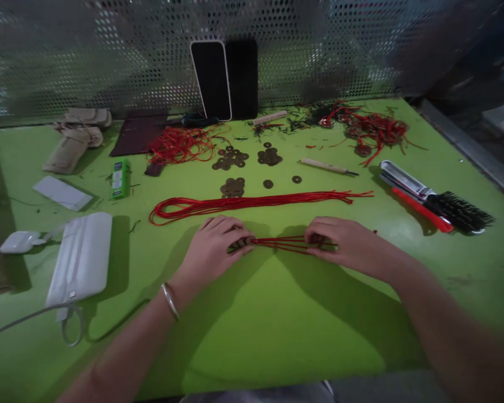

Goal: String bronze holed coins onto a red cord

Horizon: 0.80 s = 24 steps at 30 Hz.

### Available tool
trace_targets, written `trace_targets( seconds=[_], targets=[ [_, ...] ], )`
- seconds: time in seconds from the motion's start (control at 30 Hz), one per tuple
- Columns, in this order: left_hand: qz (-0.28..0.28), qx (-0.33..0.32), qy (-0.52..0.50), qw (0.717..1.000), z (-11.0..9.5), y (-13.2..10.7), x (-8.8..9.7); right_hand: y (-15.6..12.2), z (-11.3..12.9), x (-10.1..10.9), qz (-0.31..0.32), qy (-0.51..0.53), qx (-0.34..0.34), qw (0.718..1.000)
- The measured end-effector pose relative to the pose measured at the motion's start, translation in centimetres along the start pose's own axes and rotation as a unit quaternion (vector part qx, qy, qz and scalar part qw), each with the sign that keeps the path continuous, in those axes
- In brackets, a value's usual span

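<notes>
On the green table point(277, 336), my left hand point(214, 249) pinches one end of a short bundle of red cords point(279, 242), with a small brown coin-like piece at its fingertips. My right hand point(340, 240) is closed on the other end of the same bundle, holding it stretched flat on the table. A silver bangle point(170, 300) sits on my left wrist. Just beyond the hands lies a long bundle of red cords point(256, 202). Behind it are several small piles of brown holed coins point(231, 158).
A phone point(212, 78) leans on the perforated metal wall. A tangle of red cord point(180, 144) lies at the back left, more cord and scraps point(369, 130) at the back right. A brush point(460, 211), red-handled tool point(420, 208), awl point(327, 166), white power bank point(84, 257), green box point(120, 178).
</notes>
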<state>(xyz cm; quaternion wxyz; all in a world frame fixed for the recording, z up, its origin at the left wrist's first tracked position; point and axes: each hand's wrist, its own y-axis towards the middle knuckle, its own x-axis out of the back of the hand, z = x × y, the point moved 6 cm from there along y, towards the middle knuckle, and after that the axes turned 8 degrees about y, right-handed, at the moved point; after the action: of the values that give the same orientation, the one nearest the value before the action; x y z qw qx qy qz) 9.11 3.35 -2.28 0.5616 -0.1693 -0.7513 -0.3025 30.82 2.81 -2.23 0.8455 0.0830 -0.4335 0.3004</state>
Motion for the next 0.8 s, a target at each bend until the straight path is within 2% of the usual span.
trace_targets(
  seconds=[0.4, 0.5, 0.6, 0.7, 0.8],
  targets=[
    [0.008, -0.008, 0.034, 0.999, -0.1, 0.1, 0.3, -0.3, 0.1, 0.3, 0.006, -0.014, -0.005, 1.0],
    [0.022, -0.003, 0.039, 0.999, 1.0, -0.2, 1.1, -0.3, 0.1, 0.3, 0.012, -0.018, 0.001, 1.0],
    [0.045, 0.024, 0.047, 0.998, 3.0, -0.7, 2.5, -0.3, 0.1, 0.4, 0.008, -0.021, 0.008, 1.0],
    [0.07, 0.035, 0.047, 0.996, 4.5, -1.3, 3.5, -0.5, 0.6, 0.8, -0.029, -0.025, 0.031, 0.999],
    [0.086, 0.025, 0.034, 0.995, 4.5, -1.5, 3.4, -0.5, 1.5, 1.0, -0.083, -0.036, 0.068, 0.994]
  ],
)
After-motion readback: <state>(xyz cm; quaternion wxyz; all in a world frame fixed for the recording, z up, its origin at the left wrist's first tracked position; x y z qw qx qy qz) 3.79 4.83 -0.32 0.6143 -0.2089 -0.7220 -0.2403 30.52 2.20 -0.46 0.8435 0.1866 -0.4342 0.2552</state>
